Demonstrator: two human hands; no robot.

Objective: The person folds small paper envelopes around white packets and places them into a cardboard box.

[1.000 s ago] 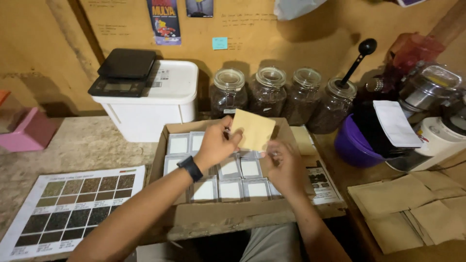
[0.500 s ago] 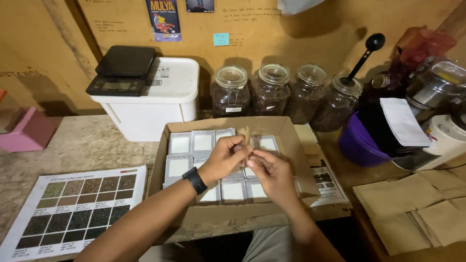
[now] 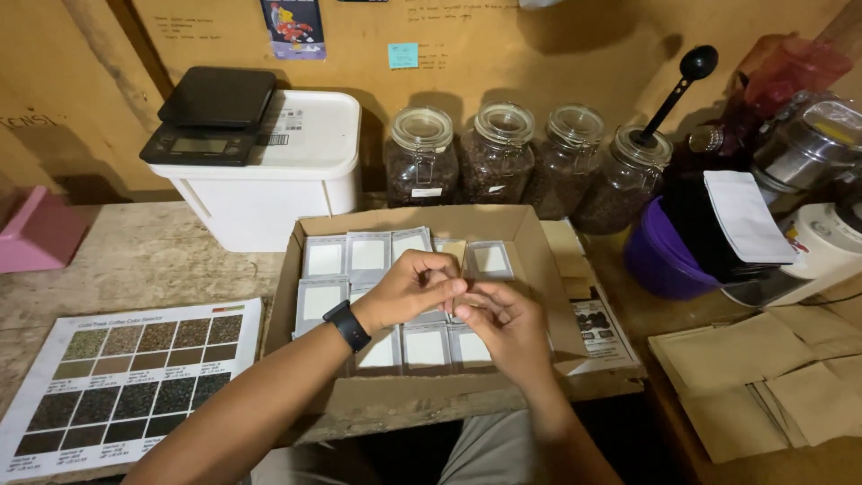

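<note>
Both hands are working over the open cardboard box [image 3: 296, 278] on the bench. The left hand [image 3: 409, 292], black watch on the wrist, and the right hand [image 3: 503, 323] have their fingertips pinched together right where they meet, over the middle of the box. They look clamped on something small and thin, probably one of the packets, but the fingers cover it so I can't really tell what's in there.

Progress-wise: the box is already pretty full. Rows of small window packets [image 3: 368, 254] line the back and more sit along the front edge, packed side by side. There's a tan packet [image 3: 454, 250] poking up in the back row, so that spot looks unfinished.

Still waiting: a loose stack of brown paper bags [image 3: 763, 377] off to the right. Jars of beans [image 3: 422, 157] and a scale [image 3: 215, 112] on a white tub sit behind.
</note>
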